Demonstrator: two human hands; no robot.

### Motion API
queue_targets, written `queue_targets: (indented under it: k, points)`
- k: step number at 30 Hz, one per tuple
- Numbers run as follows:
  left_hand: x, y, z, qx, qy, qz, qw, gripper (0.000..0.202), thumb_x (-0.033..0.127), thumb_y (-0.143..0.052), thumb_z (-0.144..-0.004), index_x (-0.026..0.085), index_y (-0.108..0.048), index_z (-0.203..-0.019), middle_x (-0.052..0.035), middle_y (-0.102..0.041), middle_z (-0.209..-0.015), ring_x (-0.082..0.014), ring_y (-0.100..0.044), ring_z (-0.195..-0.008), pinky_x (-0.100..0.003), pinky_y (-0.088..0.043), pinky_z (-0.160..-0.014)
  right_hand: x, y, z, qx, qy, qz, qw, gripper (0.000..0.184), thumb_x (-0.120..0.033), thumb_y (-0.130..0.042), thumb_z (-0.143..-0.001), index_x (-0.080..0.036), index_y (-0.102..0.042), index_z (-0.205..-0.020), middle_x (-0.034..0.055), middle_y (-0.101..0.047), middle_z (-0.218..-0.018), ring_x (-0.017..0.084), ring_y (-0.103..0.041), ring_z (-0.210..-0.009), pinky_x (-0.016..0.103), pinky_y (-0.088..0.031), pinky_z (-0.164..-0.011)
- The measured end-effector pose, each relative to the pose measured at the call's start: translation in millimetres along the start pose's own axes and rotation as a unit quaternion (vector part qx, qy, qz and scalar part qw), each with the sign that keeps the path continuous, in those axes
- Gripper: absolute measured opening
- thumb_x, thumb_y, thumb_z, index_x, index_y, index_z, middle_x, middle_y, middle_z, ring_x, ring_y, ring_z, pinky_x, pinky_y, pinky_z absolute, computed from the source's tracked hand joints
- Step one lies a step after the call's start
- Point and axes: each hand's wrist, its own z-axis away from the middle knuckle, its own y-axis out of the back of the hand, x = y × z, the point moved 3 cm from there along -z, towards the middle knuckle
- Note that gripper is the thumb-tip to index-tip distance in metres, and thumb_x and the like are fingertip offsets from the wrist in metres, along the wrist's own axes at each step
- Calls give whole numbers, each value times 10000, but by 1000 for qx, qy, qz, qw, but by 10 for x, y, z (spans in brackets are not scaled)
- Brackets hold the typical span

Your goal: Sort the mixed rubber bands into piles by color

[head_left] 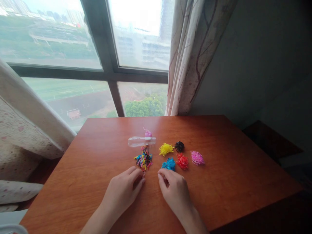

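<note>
Resting side by side on the near part of a reddish wooden table (231, 169), the left hand (126, 188) and the right hand (175, 191) lie palm down with a narrow gap between them. The left hand's fingers are loosely curled, the thumb tip close to the forefinger; whether anything small is pinched there cannot be told. The right hand is curled much the same way, its thumb drawn toward the bent forefinger, and it is just as unclear whether it has hold of anything. Just beyond the left hand's fingertips sits the mixed pile (143, 160) of small elastic bands in many colours, near but apart from them. The blue pile (168, 164) lies just beyond the right hand's fingertips, very close. To the right of it come the red pile (182, 161) and then the pink pile (197, 158), each apart from the next. Behind these sit the yellow pile (166, 149) and the black pile (179, 146), side by side. A clear bottle (141, 141) lies on its side behind the mixed pile, with a small pink cap (147, 133) just behind it. Past the table's far edge are a window (109, 65) and a patterned curtain (192, 55)
</note>
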Motion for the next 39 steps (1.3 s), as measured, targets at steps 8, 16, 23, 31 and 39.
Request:
queue_targets:
  k: [8,16,23,31,39]
  points:
    - [15,-37,-16,13,-34,-30,999,220,257,-402,-964,254,-613,-905,-12,-690,-919,-168,-686,-799,-230,-449,-657,-36,-98,117,-24,0,7,1000,212,-150,-462,-929,-226,-642,-849,-4,-673,-741,153,-633,-680,234,-379,-642]
    - [6,-21,-18,23,-35,13,999,188,237,-441,-935,245,-625,-900,-15,-691,-898,-163,-675,-775,-232,-469,-658,-43,-108,107,-43,-6,16,999,190,-127,-489,-914,-228,-640,-857,-9,-682,-771,157,-633,-709,239,-368,-652]
    - [29,-9,-30,19,-57,63,996,167,183,-473,-874,231,-632,-860,-14,-679,-849,-146,-641,-725,-212,-472,-633,-104,-134,53,-53,10,24,998,160,-134,-565,-895,-241,-641,-987,-20,-698,-804,154,-646,-713,229,-378,-642]
    - [30,-21,-27,-3,-70,63,996,171,189,-455,-905,229,-616,-860,-6,-656,-840,-138,-625,-723,-207,-456,-636,-112,-175,46,-58,23,14,998,155,-141,-528,-936,-228,-621,-849,-12,-695,-808,152,-651,-755,225,-394,-692]
    - [39,-25,-19,-1,-69,73,995,180,177,-465,-895,237,-634,-911,-1,-660,-838,-135,-632,-720,-204,-460,-647,-158,-159,63,-64,22,-5,998,164,-118,-547,-898,-236,-636,-970,-12,-705,-841,160,-655,-759,228,-399,-689]
